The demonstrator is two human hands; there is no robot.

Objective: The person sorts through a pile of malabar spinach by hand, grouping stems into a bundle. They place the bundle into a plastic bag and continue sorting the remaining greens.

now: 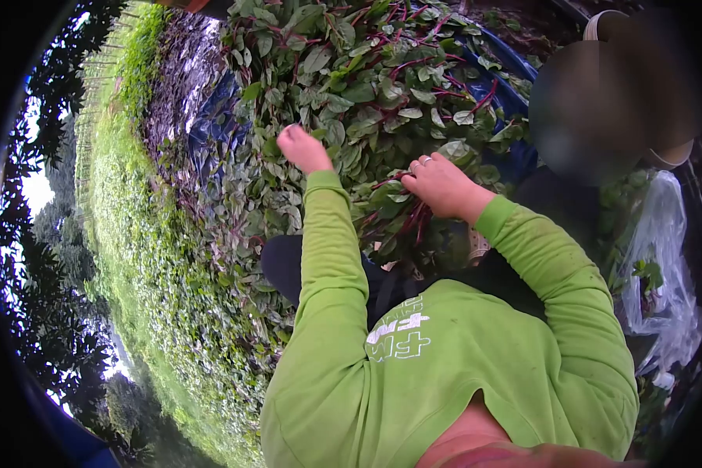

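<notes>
My right hand (442, 186), with a ring on one finger, is wrapped round a bunch of leafy greens with red stems (420, 222). The stems hang below the fingers, over my lap. My left hand (304, 148) is closed, held over the left part of a large heap of the same greens (359, 93). Its fingertips are curled in, and whether anything small is in them is hidden. Green sleeves cover both arms.
Blue plastic sheeting (501, 54) shows under the heap. Another person sits close on the right, blurred, with a light hat (600, 25). A clear plastic bag (663, 265) lies at the right. Green plants (144, 257) grow along the left.
</notes>
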